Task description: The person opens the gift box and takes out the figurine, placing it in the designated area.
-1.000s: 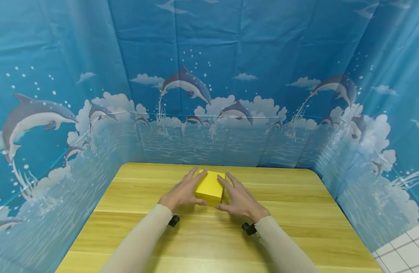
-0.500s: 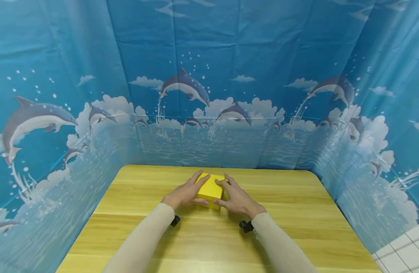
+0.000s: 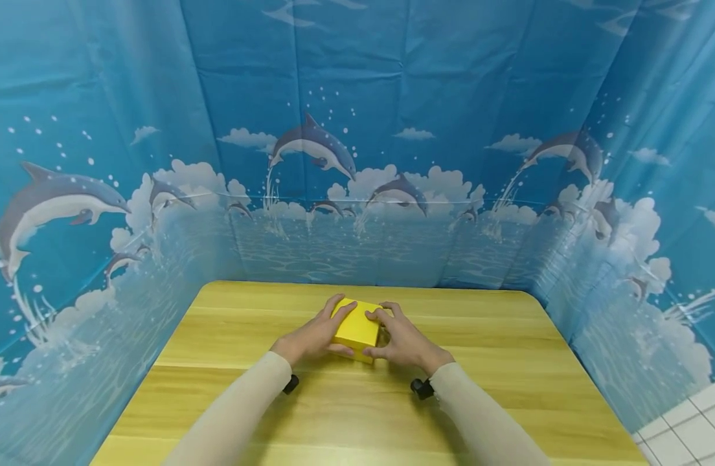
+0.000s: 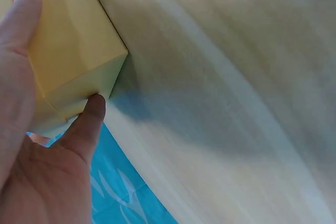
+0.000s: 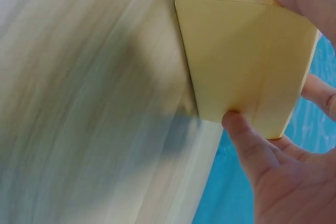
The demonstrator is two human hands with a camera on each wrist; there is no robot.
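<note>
A yellow cardboard box [image 3: 357, 327] with a seam round its sides rests on the wooden table, between my two hands. My left hand [image 3: 311, 333] grips its left side, fingers over the top edge and thumb at the near face. From the right, my right hand [image 3: 407, 340] holds it the same way, its fingers bent over the top corner. In the left wrist view a left fingertip [image 4: 95, 106] presses the end face of the box [image 4: 73, 35]. A right fingertip [image 5: 234, 119] touches the lower edge in the right wrist view. The box's far side is hidden.
The wooden table [image 3: 357, 414] has rounded far corners. A blue curtain [image 3: 357, 246] printed with dolphins hangs behind it and along both sides. White floor tiles [image 3: 698, 424] show at the lower right. A small black wrist device [image 3: 421, 388] sits below each hand.
My right fingers have bent more over the box's top corner, and both hands have settled closer round it. The box has shifted slightly toward me in the head view.
</note>
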